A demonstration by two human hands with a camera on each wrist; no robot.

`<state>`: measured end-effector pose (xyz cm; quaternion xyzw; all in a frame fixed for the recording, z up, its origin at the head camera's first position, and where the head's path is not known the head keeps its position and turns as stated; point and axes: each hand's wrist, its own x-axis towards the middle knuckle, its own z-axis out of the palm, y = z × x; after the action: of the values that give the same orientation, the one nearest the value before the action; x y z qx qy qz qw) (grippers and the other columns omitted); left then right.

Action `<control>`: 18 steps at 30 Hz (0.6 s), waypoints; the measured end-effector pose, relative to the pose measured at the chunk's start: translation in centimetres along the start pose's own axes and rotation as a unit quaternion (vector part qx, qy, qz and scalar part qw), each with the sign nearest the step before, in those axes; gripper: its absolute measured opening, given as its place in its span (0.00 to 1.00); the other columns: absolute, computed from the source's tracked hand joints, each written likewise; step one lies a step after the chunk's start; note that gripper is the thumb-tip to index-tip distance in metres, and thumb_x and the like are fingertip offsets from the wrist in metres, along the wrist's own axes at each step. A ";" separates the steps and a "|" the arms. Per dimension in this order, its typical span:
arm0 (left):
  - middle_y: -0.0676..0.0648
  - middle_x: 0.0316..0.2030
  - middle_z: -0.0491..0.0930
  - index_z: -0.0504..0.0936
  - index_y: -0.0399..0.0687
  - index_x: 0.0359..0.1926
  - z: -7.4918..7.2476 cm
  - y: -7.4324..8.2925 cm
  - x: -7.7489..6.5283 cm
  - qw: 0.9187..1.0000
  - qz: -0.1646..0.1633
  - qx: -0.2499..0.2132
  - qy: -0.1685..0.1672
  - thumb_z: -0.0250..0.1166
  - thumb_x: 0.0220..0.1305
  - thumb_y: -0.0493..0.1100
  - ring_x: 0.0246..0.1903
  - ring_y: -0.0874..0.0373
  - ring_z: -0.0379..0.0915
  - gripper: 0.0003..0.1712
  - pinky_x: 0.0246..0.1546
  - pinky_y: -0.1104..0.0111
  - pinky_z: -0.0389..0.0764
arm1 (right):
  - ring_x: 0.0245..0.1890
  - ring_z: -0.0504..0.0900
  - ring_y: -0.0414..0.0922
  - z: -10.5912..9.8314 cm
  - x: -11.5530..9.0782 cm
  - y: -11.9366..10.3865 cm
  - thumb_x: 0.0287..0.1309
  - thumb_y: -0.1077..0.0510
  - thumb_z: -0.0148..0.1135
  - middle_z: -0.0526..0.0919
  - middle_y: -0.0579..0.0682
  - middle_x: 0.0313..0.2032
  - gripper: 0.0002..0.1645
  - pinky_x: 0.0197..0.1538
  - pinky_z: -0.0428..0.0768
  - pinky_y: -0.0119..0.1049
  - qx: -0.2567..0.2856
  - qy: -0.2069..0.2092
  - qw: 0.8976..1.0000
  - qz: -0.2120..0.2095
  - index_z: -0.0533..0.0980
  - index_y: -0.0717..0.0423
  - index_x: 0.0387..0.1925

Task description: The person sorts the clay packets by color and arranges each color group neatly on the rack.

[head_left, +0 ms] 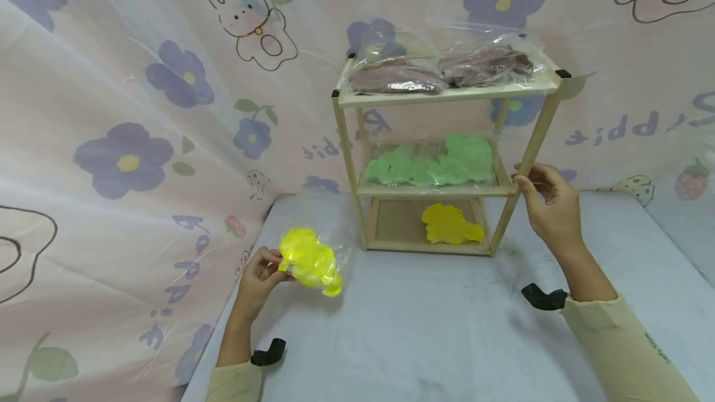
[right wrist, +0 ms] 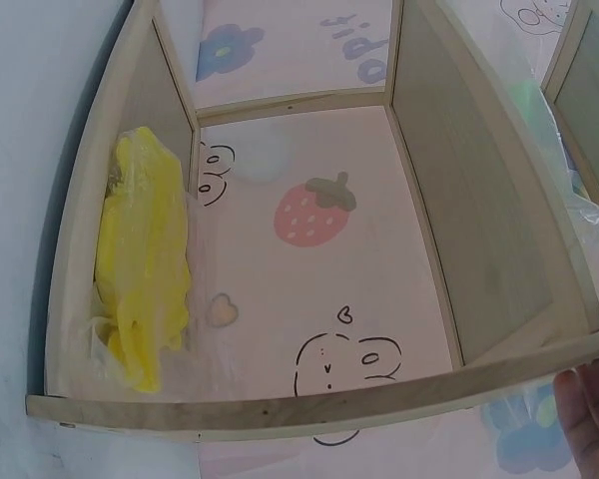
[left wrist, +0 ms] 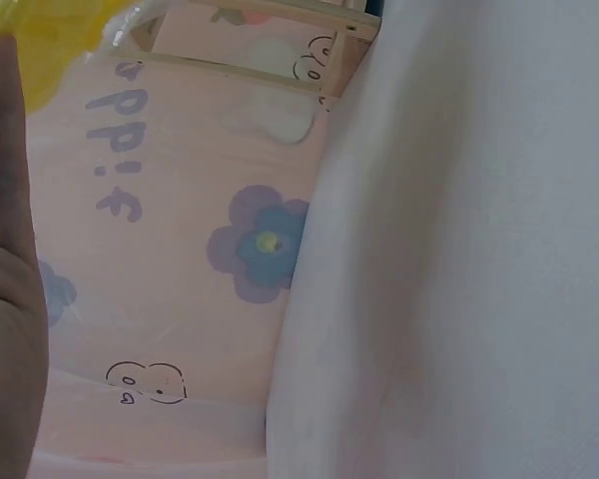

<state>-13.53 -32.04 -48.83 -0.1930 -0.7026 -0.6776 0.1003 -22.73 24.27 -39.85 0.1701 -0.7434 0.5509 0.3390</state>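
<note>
My left hand [head_left: 259, 278] pinches a clear plastic bag with a bright yellow, lumpy-edged item [head_left: 310, 260] in it, held above the table left of the rack. What the yellow item is cannot be made out. My right hand [head_left: 550, 203] holds the right front post of a small three-tier wooden rack [head_left: 430, 252] between thumb and fingers. On its bottom shelf lies a second bagged yellow item [right wrist: 145, 259], toward the right. Bagged green items [head_left: 432, 163] fill the middle shelf. Two clear bags of brownish items [head_left: 396, 76] lie on top.
A white cloth covers the table [head_left: 402, 327]. Behind and to the left hangs a pink curtain [head_left: 128, 110] printed with flowers and rabbits, close to the rack's back. Black wrist mounts [head_left: 544, 297] sit at both cuffs.
</note>
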 end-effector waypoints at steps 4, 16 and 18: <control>0.49 0.55 0.81 0.72 0.41 0.48 -0.5 -0.2 -0.1 0.998 0.017 -0.042 -0.041 0.63 0.70 0.19 0.49 0.60 0.85 0.17 0.47 0.65 0.91 | 0.47 0.84 0.33 0.0 -0.1 -0.1 0.73 0.72 0.63 0.86 0.42 0.46 0.16 0.56 0.79 0.20 0.001 0.001 1.000 0.006 0.80 0.72 0.60; 0.50 0.52 0.79 0.72 0.39 0.45 -0.5 -0.3 0.0 0.985 -0.025 -0.068 -0.159 0.65 0.71 0.22 0.48 0.59 0.84 0.13 0.45 0.64 0.92 | 0.46 0.84 0.33 -0.1 -0.1 -0.1 0.73 0.72 0.63 0.86 0.39 0.46 0.17 0.55 0.79 0.21 0.002 0.004 1.000 0.011 0.80 0.72 0.60; 0.49 0.53 0.79 0.72 0.38 0.45 -0.2 -0.3 0.0 0.982 -0.035 -0.066 -0.174 0.65 0.71 0.22 0.48 0.58 0.84 0.12 0.44 0.62 0.92 | 0.46 0.84 0.33 0.0 -0.1 -0.2 0.73 0.72 0.63 0.86 0.38 0.46 0.17 0.55 0.79 0.20 -0.003 0.002 1.000 0.007 0.80 0.71 0.60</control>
<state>-13.71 -32.24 -49.08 -0.2895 -0.6692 -0.6816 -0.0606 -22.56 24.24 -39.75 0.1626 -0.7454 0.5515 0.3372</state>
